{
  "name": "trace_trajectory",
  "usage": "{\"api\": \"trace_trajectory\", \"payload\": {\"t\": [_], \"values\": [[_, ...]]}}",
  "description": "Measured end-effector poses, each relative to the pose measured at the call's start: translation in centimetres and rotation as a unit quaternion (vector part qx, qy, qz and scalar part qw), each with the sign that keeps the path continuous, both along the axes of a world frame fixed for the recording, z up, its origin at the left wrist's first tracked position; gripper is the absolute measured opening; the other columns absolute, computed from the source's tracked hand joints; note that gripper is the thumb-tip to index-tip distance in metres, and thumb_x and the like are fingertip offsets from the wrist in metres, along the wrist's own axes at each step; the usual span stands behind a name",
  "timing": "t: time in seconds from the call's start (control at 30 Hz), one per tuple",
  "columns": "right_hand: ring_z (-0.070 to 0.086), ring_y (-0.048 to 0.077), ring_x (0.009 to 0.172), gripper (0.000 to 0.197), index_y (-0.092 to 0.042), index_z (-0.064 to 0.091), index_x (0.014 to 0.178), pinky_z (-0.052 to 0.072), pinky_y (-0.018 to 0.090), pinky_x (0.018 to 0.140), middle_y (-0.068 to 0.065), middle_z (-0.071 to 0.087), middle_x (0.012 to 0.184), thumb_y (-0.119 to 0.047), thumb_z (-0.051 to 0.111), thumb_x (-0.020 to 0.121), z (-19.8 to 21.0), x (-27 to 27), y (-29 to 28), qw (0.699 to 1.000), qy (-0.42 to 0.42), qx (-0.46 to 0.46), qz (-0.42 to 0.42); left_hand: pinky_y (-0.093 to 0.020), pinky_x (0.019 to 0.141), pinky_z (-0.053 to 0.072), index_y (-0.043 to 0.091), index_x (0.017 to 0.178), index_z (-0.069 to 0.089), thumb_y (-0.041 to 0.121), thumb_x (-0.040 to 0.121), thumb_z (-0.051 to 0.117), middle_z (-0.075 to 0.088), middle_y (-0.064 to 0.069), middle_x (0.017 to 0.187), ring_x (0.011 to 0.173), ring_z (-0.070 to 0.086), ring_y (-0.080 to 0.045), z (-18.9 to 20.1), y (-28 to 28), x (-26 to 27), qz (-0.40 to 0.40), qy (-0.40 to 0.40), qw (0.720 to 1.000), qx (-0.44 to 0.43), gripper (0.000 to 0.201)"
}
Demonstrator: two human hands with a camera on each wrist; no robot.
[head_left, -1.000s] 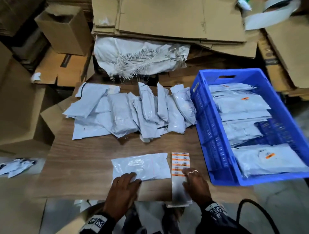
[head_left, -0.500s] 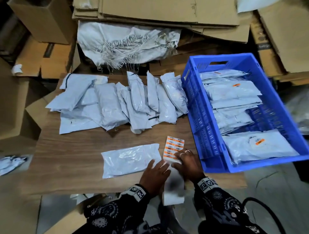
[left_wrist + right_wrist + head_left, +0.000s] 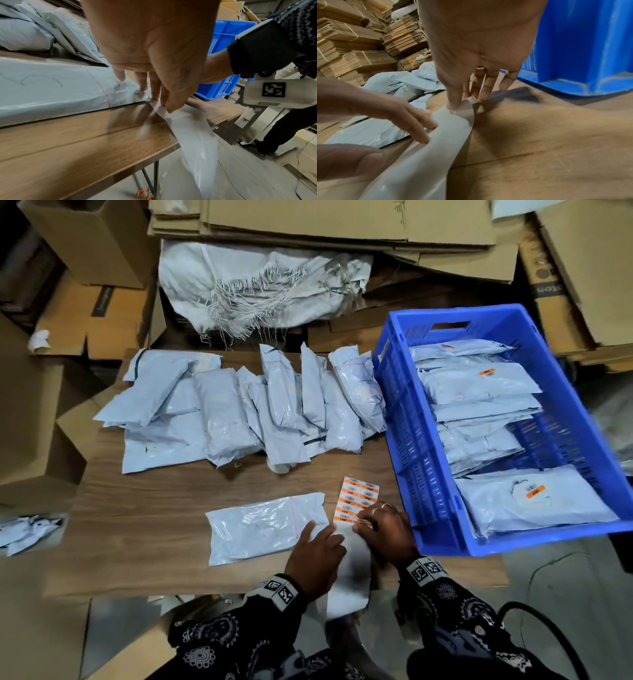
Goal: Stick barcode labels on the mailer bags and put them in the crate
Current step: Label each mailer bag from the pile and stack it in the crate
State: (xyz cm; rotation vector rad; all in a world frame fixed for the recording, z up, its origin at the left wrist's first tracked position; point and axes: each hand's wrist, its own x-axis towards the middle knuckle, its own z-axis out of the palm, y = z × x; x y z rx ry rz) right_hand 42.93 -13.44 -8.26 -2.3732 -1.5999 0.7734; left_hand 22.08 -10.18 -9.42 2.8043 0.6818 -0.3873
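Beside the crate (image 3: 404,419), the right hand (image 3: 385,530) pinches what looks like a label (image 3: 471,100) while the flat left hand (image 3: 317,556) steadies the sheet (image 3: 358,499), which could tear.

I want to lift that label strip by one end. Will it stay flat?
Probably not. The label strip already droops off the table edge, so it looks floppy and light. Its glossy backing may be slippery; the right hand pinches it.

Both hands are reaching forward, palms down, close together. The left hand (image 3: 317,556) is pressing down with straight fingers, while the right hand (image 3: 385,534) is pinching with thumb and fingertips.
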Motion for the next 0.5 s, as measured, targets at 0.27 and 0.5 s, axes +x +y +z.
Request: {"api": "trace_trajectory", "payload": {"t": [0.27, 0.5], "values": [[0.059, 0.015, 0.116, 0.027, -0.025, 0.075, 0.109, 0.042, 0.039, 0.104, -0.006, 0.066, 0.118, -0.039, 0.070, 0.087, -0.18, 0.09, 0.36, 0.999, 0.021, 0.010, -0.038, -0.057, 0.110, 0.038, 0.028, 0.104, 0.070, 0.035, 0.074, 0.069, 0.064, 0.007, 0.123, 0.132, 0.052, -0.024, -0.13, 0.34, -0.05, -0.009, -0.006, 1.000, 0.002, 0.030], [0.047, 0.015, 0.130, 0.049, -0.026, 0.067, 0.127, 0.030, 0.036, 0.107, -0.005, 0.058, 0.138, -0.053, 0.069, 0.086, -0.37, -0.30, 0.18, 0.998, -0.047, -0.029, 0.005, -0.056, 0.108, 0.042, 0.027, 0.101, 0.071, 0.036, 0.071, 0.071, 0.066, 0.006, 0.118, 0.127, 0.057, -0.022, 0.18, 0.22, 0.08, -0.001, -0.026, 1.000, 0.006, 0.032]]}}
